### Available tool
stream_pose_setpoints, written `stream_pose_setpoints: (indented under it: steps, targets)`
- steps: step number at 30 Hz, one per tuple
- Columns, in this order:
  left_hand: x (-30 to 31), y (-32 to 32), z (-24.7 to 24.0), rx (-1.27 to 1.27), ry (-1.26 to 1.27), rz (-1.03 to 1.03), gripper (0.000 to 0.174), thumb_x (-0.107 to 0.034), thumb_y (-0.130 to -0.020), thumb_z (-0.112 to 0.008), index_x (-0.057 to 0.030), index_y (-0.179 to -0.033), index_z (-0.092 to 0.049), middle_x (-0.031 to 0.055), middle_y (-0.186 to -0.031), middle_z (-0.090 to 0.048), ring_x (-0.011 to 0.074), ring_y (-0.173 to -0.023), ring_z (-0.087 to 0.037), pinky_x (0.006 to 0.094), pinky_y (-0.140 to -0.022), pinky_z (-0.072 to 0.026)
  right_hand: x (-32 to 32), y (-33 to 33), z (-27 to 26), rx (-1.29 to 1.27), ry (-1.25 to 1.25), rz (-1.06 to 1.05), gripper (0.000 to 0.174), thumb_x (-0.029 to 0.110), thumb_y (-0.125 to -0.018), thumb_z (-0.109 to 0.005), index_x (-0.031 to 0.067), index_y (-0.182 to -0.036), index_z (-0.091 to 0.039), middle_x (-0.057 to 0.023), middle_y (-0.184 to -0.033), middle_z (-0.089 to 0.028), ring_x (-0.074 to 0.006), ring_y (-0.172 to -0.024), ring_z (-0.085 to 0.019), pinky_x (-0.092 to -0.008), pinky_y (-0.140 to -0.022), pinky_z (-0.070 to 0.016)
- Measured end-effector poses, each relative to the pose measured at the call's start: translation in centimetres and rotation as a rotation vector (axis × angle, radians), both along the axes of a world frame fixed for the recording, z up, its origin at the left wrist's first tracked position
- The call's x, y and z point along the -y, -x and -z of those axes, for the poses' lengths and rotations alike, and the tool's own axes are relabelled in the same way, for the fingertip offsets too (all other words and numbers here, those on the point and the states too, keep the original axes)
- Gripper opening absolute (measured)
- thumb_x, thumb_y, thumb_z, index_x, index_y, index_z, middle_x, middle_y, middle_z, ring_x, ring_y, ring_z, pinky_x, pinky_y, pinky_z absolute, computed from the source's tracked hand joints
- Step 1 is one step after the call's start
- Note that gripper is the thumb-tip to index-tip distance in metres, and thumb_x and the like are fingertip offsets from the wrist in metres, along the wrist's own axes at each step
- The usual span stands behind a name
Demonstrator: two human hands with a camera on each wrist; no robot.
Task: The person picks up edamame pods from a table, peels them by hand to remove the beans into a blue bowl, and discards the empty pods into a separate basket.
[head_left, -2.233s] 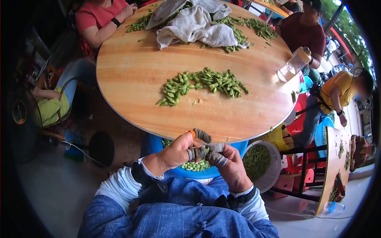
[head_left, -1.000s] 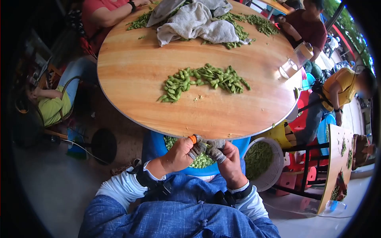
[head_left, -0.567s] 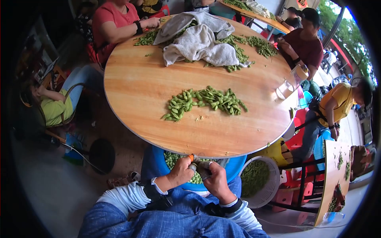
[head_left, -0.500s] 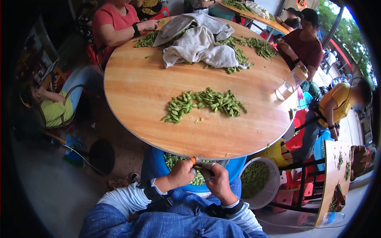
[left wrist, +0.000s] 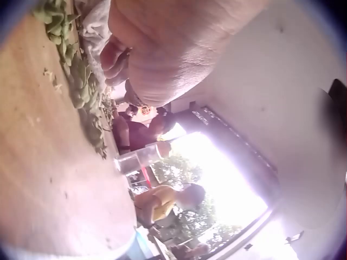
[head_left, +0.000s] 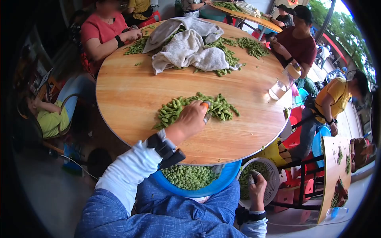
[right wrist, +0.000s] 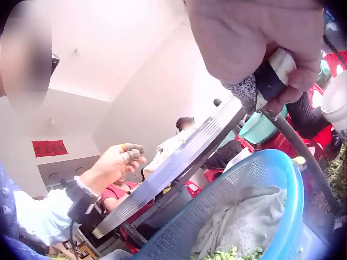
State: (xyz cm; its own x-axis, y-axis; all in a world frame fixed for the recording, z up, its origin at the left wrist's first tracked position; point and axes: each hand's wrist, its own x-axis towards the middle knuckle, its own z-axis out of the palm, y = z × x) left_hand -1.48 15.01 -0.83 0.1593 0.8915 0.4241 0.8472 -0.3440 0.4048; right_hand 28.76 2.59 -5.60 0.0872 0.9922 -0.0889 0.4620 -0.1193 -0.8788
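My left hand (head_left: 191,121) reaches over the heap of green edamame pods (head_left: 170,111) on the round table. An orange band and grey coverings are on its fingers, and thumb and forefinger stand apart at the pods. The right wrist view shows this left hand (right wrist: 111,165) with loosely bent fingers. My right hand (head_left: 258,188) is over the white basket (head_left: 273,178), which holds more pods. Its covered fingers (right wrist: 274,76) are loosely bent, with no pod showing between them. Shelled beans (head_left: 190,177) lie in the blue basket (head_left: 224,184) between the knees.
The round wooden table (head_left: 131,87) bears a grey cloth (head_left: 178,53) over more pods and a clear bottle (head_left: 283,83). Other people sit around it. To the right are a yellow bucket (head_left: 272,152) and a tilted-looking side table (head_left: 333,166). Grey cloth (right wrist: 238,216) lies inside the blue basket.
My hands were together above the blue basket, working at a pod. Now they are apart: the left has gone forward to the heap, the right sideways to the white basket.
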Motion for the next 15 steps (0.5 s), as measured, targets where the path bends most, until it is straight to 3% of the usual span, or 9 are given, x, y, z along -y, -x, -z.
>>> stream_pose_setpoints:
  steps: [3, 5, 9, 10, 15]
  targets:
    - [-2.0, -0.2, 0.6, -0.116, 0.144, -0.028, 0.017, -0.001, -0.063, -0.055, 0.0027, -0.079, -0.052, 0.0212, -0.082, -0.054, 0.0359, -0.079, -0.053, 0.0389, -0.069, -0.0434, 0.1, 1.1, 0.4, -0.016, -0.067, -0.021, 0.014, 0.002, -0.075, -0.058, -0.0045, -0.087, -0.058, -0.0039, -0.067, -0.057, -0.0081, -0.059, -0.05, -0.0212, -0.055, -0.0413]
    - [-2.0, 0.1, 0.5, -0.123, 0.183, -0.02, 0.015, 0.0, -0.061, -0.054, 0.0029, -0.076, -0.051, 0.021, -0.081, -0.053, 0.0364, -0.079, -0.052, 0.0393, -0.069, -0.0432, 0.0, 1.7, 0.5, -0.081, -0.055, -0.056, 0.014, 0.002, -0.075, -0.057, -0.0044, -0.088, -0.058, -0.006, -0.07, -0.059, -0.0097, -0.064, -0.054, -0.0219, -0.059, -0.0436]
    - [-0.2, 2.2, 0.5, -0.078, 0.063, -0.114, 0.011, 0.004, -0.063, -0.05, 0.0025, -0.074, -0.05, 0.0228, -0.075, -0.054, 0.0368, -0.075, -0.054, 0.0416, -0.065, -0.0452, -0.3, 3.7, 0.4, -0.127, -0.131, -0.144, 0.014, 0.002, -0.075, -0.059, -0.0035, -0.088, -0.058, -0.0077, -0.075, -0.06, -0.0116, -0.068, -0.056, -0.0223, -0.062, -0.0448]
    - [0.2, 3.1, 0.4, -0.094, 0.154, -0.151, 0.015, 0.003, -0.064, -0.055, 0.0041, -0.079, -0.052, 0.0194, -0.075, -0.056, 0.0295, -0.073, -0.058, 0.037, -0.063, -0.0467, -0.4, 4.4, 0.0, -0.152, -0.141, -0.187, 0.013, 0.002, -0.076, -0.059, -0.0032, -0.088, -0.058, -0.0079, -0.076, -0.06, -0.0115, -0.068, -0.056, -0.0223, -0.062, -0.0447]
    - [6.4, 3.1, -0.9, 0.974, 0.546, -0.001, 0.02, -0.001, -0.071, -0.063, 0.0026, -0.089, -0.055, 0.0061, -0.078, -0.06, 0.0094, -0.069, -0.055, 0.0221, -0.06, -0.0451, -0.8, 9.2, -3.5, -0.58, 0.025, -0.37, 0.016, 0.006, -0.079, -0.056, -0.0036, -0.092, -0.057, -0.0025, -0.078, -0.059, -0.0102, -0.073, -0.054, -0.0218, -0.066, -0.0426]
